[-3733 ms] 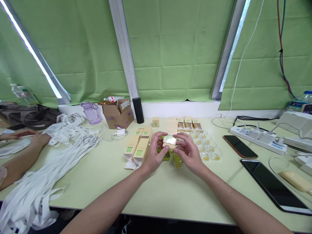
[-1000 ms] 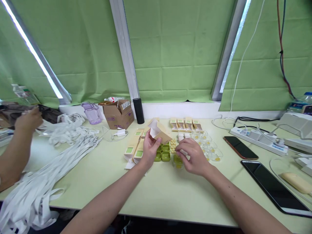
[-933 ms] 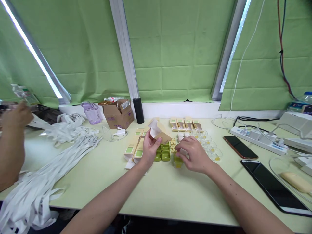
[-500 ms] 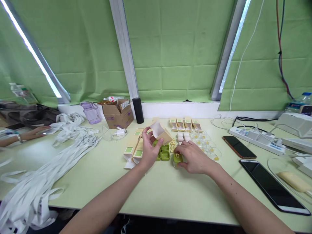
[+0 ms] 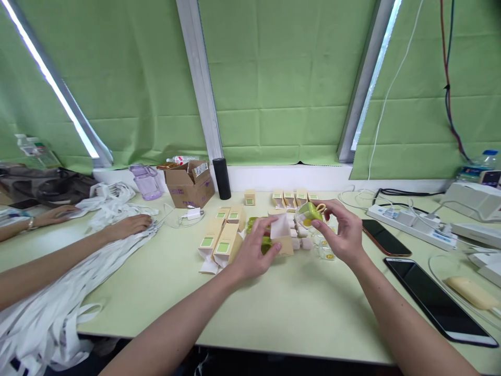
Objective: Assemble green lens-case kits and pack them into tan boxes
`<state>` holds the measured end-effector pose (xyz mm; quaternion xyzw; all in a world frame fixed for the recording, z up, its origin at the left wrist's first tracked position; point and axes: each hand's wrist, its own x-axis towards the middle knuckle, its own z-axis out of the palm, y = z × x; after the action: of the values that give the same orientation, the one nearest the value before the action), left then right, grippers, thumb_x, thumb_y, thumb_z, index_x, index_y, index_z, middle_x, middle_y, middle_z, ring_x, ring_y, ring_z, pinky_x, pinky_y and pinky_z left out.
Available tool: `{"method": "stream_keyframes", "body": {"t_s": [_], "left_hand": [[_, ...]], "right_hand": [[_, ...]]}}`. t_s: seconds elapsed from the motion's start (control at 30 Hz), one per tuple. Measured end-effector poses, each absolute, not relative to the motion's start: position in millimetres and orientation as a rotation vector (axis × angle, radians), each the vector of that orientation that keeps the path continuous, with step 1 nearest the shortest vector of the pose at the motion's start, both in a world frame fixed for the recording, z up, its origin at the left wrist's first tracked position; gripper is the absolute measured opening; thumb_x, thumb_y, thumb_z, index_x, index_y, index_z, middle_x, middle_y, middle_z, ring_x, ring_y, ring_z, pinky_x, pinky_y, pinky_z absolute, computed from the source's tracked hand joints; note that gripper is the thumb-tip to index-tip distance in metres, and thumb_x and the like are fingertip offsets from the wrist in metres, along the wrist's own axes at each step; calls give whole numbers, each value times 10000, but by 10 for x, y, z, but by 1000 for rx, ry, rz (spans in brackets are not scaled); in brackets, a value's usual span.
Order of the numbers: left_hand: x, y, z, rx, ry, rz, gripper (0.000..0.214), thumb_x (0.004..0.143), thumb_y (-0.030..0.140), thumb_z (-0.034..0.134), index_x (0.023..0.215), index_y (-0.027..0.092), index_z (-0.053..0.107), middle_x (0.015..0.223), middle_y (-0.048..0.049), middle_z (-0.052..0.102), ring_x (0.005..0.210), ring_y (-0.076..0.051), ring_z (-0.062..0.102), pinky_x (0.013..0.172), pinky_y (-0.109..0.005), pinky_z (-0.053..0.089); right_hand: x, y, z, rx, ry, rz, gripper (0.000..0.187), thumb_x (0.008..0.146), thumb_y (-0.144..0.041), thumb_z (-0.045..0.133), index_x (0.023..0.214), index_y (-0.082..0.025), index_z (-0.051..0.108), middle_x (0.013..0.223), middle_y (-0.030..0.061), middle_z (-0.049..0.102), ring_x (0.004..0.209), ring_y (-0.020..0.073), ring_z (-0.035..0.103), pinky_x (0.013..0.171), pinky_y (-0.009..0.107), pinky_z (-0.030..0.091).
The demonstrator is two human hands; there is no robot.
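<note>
In the head view, the left hand point(image 5: 253, 256) has its grip around an open carton point(image 5: 286, 246) on the near side of the goods, pale inner wall showing. The right hand point(image 5: 346, 234) pinches a tilted cup point(image 5: 311, 212), clear with green and yellow inside, raised at the carton's one o'clock, apart from it. Around the carton on the surface point(image 5: 297, 308): green trays point(image 5: 266, 243) just beside at nine, partly hidden; clear tubs point(image 5: 327, 250) with yellow pieces inside at three; open boxes point(image 5: 289, 199) at twelve; a cardboard box point(image 5: 191, 190), flaps up, at ten.
</note>
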<state>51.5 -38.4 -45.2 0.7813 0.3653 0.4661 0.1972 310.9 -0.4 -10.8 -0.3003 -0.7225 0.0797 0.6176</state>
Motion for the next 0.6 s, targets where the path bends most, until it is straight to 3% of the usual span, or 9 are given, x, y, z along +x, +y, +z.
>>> {"method": "stream_keyframes", "body": {"t_s": [0.17,0.33,0.47,0.6], "left_hand": [[530,-465,-401,2395,1116,1018,446,966,331,690,1394,319,568,1344,-109,566,1035,-275,626,873,-450,561],[542,-457,-407,2511,1113,908,451,862,252,807,1253,279,585,1287,-95,645,1206,-344,574,1042,-528,468],[563,-453,-366,2569,1154,785,462,860,241,808,1238,254,542,1287,-78,659,1144,-307,596,1107,-547,368],[574,-460,-326,2577,1188,723,477,853,292,827,1230,238,541,1283,-83,662,1115,-297,617,1083,-523,355]], "right_hand": [[3053,-25,-160,-639,-1578,313,328,945,-419,770,1232,-260,758,1192,112,772,985,267,711,632,351,567],[2971,-81,-198,-615,-1614,325,276,946,-366,777,1196,-251,769,1195,116,793,989,273,737,623,346,585],[2923,-117,-214,-579,-1643,323,262,948,-324,773,1200,-250,770,1182,113,801,995,270,738,613,333,582],[2919,-117,-224,-575,-1631,317,245,938,-292,779,1180,-250,777,1178,107,807,964,257,741,596,316,577]]}}
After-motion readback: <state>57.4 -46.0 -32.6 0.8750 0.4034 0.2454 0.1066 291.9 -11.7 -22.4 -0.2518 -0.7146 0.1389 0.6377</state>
